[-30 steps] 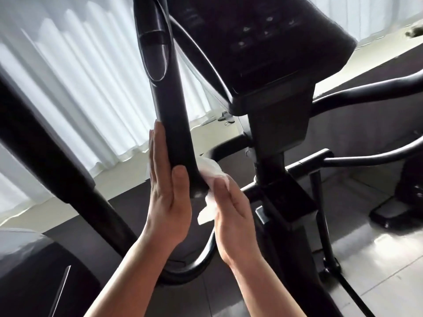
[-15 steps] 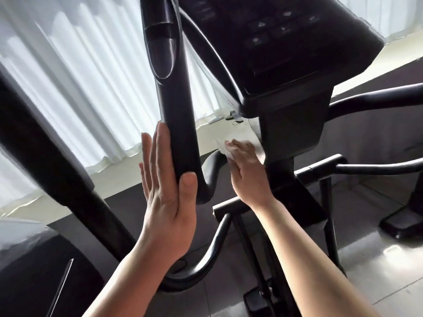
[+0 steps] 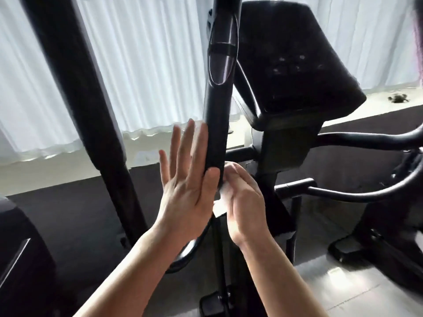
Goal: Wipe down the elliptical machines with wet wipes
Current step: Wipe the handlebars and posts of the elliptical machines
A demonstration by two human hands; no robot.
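You see it all through one camera on your head, looking forward and down, very close to the black handlebar (image 3: 217,124) and both hands.

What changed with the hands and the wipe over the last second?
The right hand, which had carried the wet wipe away to the console post, has returned it to the lower end of the handlebar grip. The left hand stayed flat against the grip's left side, fingers extended.
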